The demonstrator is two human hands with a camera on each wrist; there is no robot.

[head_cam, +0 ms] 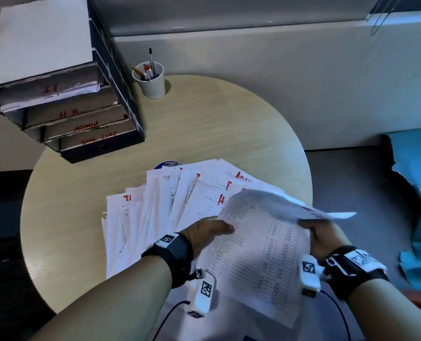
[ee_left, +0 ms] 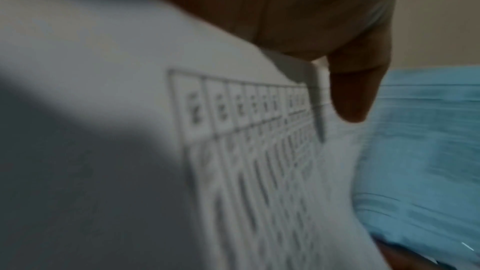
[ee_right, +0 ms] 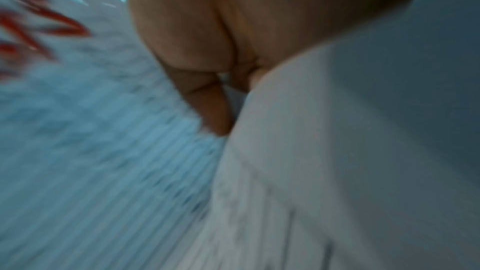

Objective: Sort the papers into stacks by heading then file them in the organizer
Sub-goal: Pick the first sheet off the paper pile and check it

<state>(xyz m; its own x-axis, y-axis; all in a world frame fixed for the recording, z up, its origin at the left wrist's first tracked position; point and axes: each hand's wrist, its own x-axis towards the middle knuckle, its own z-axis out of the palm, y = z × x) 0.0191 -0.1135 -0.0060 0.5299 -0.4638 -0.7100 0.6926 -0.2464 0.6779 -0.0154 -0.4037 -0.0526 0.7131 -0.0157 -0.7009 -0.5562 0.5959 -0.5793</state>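
Left grip (head_cam: 205,232): thumb on top of a printed table sheet (head_cam: 258,254), fingers hidden under it, so it's pinching the sheet's left edge. Right grip (head_cam: 324,238): holds the right edge of the same sheet, fingers mostly hidden under the paper. Wrist views are blurred; the left wrist view shows a thumb (ee_left: 353,93) over the table grid, the right wrist view shows fingers (ee_right: 213,110) against white paper with red lettering off to the side.

The sheet is lifted and curled above the worktop (head_cam: 204,124), its top edge folding back. It covers the near-right part of the loose paper pile (head_cam: 155,205), which is fanned across the worktop's near half with red headings partly visible.

Organizer (head_cam: 64,107): dark, tiered trays, far-left on the worktop, red handwritten labels reading H.R and ADMIN; the top and bottom labels aren't clear. Blank white paper (head_cam: 42,35) lies on its top.

White cup (head_cam: 151,78) with pens and a pencil stands just right of the organizer, well apart from the pile. Blue fabric (head_cam: 416,193) lies off the worktop to the right. A round blue-white object (head_cam: 167,164) pokes out from under the pile's far edge.
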